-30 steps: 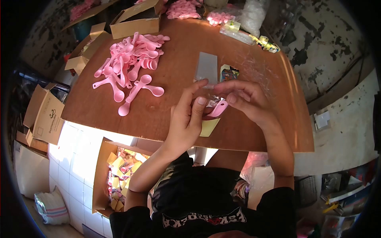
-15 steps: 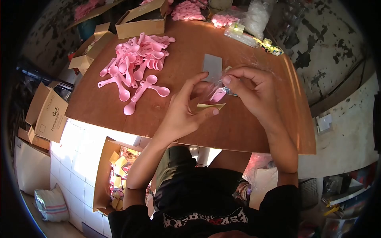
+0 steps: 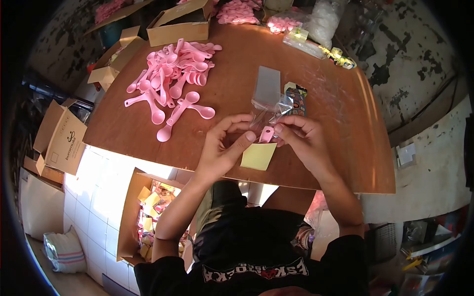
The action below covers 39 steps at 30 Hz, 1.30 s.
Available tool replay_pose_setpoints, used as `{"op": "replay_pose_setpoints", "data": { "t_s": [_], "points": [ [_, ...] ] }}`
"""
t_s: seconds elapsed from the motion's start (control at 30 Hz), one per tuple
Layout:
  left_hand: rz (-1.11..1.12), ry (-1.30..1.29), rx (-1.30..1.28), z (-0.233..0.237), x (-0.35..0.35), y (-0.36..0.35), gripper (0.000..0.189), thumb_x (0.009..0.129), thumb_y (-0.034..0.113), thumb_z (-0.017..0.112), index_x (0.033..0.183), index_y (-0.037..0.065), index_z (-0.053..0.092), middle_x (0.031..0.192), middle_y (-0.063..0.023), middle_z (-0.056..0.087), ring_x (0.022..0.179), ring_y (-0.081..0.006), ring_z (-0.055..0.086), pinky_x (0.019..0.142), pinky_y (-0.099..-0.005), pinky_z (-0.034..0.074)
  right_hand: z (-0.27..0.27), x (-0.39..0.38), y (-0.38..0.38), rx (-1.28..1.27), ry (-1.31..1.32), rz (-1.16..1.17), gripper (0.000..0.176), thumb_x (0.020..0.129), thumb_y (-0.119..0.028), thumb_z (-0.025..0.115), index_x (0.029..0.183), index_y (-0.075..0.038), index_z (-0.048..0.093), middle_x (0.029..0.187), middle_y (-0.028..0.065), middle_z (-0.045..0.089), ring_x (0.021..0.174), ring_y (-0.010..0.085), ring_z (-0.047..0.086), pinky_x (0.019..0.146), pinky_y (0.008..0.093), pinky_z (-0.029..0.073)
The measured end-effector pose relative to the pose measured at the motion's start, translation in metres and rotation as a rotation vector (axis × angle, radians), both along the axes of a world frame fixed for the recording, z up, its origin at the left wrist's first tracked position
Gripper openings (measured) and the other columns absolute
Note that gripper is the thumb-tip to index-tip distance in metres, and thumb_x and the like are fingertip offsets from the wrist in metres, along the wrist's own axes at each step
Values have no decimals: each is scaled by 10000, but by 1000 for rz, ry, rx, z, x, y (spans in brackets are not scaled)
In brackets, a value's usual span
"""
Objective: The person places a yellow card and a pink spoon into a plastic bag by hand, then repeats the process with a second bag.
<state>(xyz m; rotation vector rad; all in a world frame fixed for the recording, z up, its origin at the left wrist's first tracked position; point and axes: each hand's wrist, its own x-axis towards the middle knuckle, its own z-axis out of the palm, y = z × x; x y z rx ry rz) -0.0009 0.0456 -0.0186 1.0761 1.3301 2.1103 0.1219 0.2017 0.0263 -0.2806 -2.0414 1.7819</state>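
Near the table's front edge, a clear plastic bag [image 3: 270,109] is held between my two hands. Inside it shows the end of a pink measuring spoon [image 3: 267,134], with a pale yellow paper card [image 3: 258,156] just below. My left hand [image 3: 228,147] is closed on the bag's left side, thumb at the card's upper edge. On the other side, my right hand [image 3: 307,142] pinches the bag beside the spoon, thumb against fingers. A grey flat stack [image 3: 268,83] and patterned cards [image 3: 297,97] lie just beyond my hands.
Pink double-ended measuring spoons [image 3: 170,74] are heaped at the table's left. Cardboard boxes [image 3: 178,33] stand at the back left. A bag of white material [image 3: 324,24] and yellow-black tape [image 3: 338,58] sit at the back right. Below the table, an open box [image 3: 129,217] holds packed pieces.
Both hands have come down toward the front edge with the bag. The yellow card has tipped so its face shows, and the patterned cards behind are now uncovered.
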Motion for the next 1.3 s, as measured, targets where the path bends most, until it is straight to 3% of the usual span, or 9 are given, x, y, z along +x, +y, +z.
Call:
{"op": "replay_pose_setpoints", "data": {
  "t_s": [0.1, 0.53, 0.73, 0.87, 1.1, 1.23, 1.3],
  "points": [
    [-53, -183, -28, -5, -12, -1, 250, 915, 145, 658, 1098, -18, 607, 965, -82, 686, 869, -117, 653, 757, -254, 541, -6, -1, 2, 19, 29, 0, 197, 922, -114, 637, 1042, 41, 655, 929, 69, 683, 795, 95, 649, 668, 228, 539],
    [62, 32, -32, 3, -17, 2, 122, 896, 55, 661, 982, -31, 671, 816, -46, 682, 709, -72, 620, 652, -223, 510, -9, 1, 1, 112, 86, -71, 188, 920, -89, 632, 1056, 37, 660, 889, 85, 685, 765, 100, 648, 634, 229, 548],
    [26, 50, -76, -5, -23, 1, 146, 889, 36, 659, 1016, -37, 671, 878, -77, 698, 735, -104, 645, 682, -239, 516, -18, 2, 8, 106, 164, -45, 150, 903, -37, 636, 1020, 50, 673, 890, 95, 689, 751, 117, 655, 623, 243, 557],
    [-11, 110, -127, -3, -27, -3, 138, 888, 32, 658, 1006, -36, 681, 901, -75, 702, 769, -111, 649, 708, -241, 513, -23, 5, 17, 127, 171, 63, 113, 891, 14, 617, 976, 44, 684, 906, 101, 676, 782, 130, 653, 681, 260, 562],
    [-33, 236, -76, -6, -32, -1, 108, 887, -26, 620, 964, -17, 694, 942, -75, 679, 876, -122, 614, 766, -254, 476, -25, 6, 19, 147, 224, 133, 202, 864, 132, 534, 954, 37, 688, 991, 106, 648, 867, 135, 638, 725, 247, 544],
    [-33, 200, -115, -6, -30, -1, 103, 885, -38, 611, 957, -28, 683, 954, -80, 673, 895, -125, 612, 780, -255, 472, -28, 6, 22, 169, 238, 138, 190, 864, 119, 547, 963, 37, 686, 980, 101, 647, 860, 132, 637, 726, 249, 544],
    [-47, 188, -97, -5, -31, 0, 103, 887, -34, 611, 966, -32, 677, 950, -80, 675, 891, -122, 615, 779, -254, 475, -27, 8, 24, 316, 184, 127, 174, 861, 100, 570, 977, 36, 683, 995, 96, 640, 865, 136, 638, 729, 248, 543]
  ]
}}
